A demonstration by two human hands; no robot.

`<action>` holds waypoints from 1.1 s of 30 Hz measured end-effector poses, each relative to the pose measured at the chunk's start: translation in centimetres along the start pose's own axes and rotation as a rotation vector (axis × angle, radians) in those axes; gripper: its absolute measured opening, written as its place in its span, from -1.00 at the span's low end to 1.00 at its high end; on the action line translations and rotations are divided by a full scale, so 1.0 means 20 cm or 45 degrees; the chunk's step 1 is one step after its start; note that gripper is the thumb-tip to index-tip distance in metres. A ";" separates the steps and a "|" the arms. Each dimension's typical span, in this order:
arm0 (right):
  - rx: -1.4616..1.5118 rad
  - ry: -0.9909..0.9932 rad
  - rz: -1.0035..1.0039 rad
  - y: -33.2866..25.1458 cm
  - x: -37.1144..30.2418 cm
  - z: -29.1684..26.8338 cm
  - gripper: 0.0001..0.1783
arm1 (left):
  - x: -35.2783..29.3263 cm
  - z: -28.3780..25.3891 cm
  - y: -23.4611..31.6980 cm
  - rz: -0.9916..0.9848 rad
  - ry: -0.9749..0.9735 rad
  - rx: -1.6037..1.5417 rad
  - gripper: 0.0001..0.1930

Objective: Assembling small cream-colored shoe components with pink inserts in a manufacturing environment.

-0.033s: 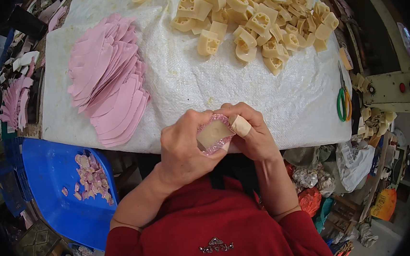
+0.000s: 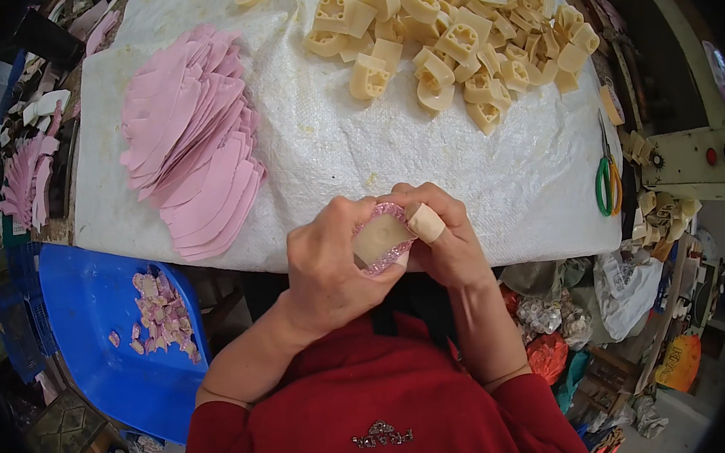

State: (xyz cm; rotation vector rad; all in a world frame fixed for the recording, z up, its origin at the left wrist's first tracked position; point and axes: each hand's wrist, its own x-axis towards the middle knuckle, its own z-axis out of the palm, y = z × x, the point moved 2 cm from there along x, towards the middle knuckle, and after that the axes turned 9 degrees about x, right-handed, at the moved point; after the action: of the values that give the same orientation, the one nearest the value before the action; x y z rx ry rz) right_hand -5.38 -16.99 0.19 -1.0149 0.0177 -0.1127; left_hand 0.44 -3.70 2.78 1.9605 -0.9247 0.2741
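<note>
A beige shoe heel edged with pink glittery covering is held between both hands, just past the table's near edge. My left hand is closed round its left side. On the other side, my right hand pinches it, and a beige wrap covers a digit of that hand. The far and under sides of the heel are hidden by the fingers. A fanned stack of pink cut pieces lies beyond my left hand. Farther off to the right is a heap of bare beige heels.
White woven sheeting covers the table. Scissors with green and orange handles lie at its right edge. Below left stands a blue basin holding several pink glittery pieces. Plastic bags crowd the lower right.
My left hand and the heel have shifted very slightly to the right. The grip of both hands looks the same.
</note>
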 end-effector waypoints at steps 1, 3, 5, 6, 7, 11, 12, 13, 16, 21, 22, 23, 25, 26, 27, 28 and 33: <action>-0.001 -0.003 0.001 0.00 0.00 0.02 -0.72 | 0.00 0.01 0.01 -0.003 0.063 0.063 -0.53; -0.664 0.223 -0.098 -0.03 -0.01 0.08 -0.74 | 0.00 0.02 0.02 -0.003 0.127 0.123 -0.57; -0.697 0.293 -0.150 0.01 -0.01 0.11 -0.74 | 0.00 0.03 0.02 0.055 0.116 0.319 -0.62; -0.726 0.360 -0.201 0.02 -0.01 0.11 -0.74 | 0.00 0.02 0.02 0.055 0.118 0.319 -0.62; -0.545 0.339 -0.123 0.02 -0.01 0.10 -0.72 | 0.01 0.02 0.01 0.053 0.123 0.320 -0.65; 0.162 0.187 0.075 0.06 0.00 0.06 -0.71 | -0.01 0.02 -0.04 0.060 0.253 0.285 -0.67; 0.162 0.179 0.080 0.07 -0.01 0.05 -0.71 | -0.01 0.02 -0.03 0.055 0.258 0.292 -0.67; 0.053 0.160 0.046 0.08 -0.01 0.04 -0.70 | 0.00 0.01 -0.01 0.077 0.245 0.339 -0.67; -0.306 0.221 -0.041 0.07 -0.02 0.11 -0.70 | -0.01 0.00 -0.02 0.088 0.229 0.394 -0.68; -0.465 0.171 -0.100 0.07 0.01 0.15 -0.68 | -0.05 -0.06 -0.07 -0.010 0.257 0.252 -0.60; -0.449 0.144 -0.095 0.06 0.04 0.14 -0.68 | -0.07 -0.11 -0.08 -0.019 0.266 0.282 -0.60; -0.475 0.032 -0.142 0.05 0.08 0.14 -0.67 | -0.10 -0.17 -0.10 -0.037 0.248 0.303 -0.53; -0.659 -0.130 -0.251 0.01 0.16 0.17 -0.70 | -0.16 -0.29 -0.15 -0.090 0.284 0.336 -0.47; -0.646 -0.145 -0.252 0.00 0.21 0.20 -0.70 | -0.21 -0.36 -0.18 -0.125 0.337 0.351 -0.48; -0.928 -0.187 -0.361 0.00 0.25 0.22 -0.71 | -0.28 -0.42 -0.23 -0.232 0.373 0.367 -0.46; -1.199 -0.235 -0.474 -0.01 0.29 0.26 -0.70 | -0.39 -0.49 -0.31 -0.429 0.382 0.389 -0.46; -1.378 -0.316 -0.429 0.06 0.41 0.39 -0.66 | -0.72 -0.89 -0.55 -0.881 0.529 1.065 -0.47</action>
State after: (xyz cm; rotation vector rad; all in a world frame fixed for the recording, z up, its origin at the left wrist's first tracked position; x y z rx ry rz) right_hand 3.46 -10.69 3.57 -2.1034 -0.3548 -0.3005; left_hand 1.16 21.16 -1.98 2.6802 0.2285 0.6992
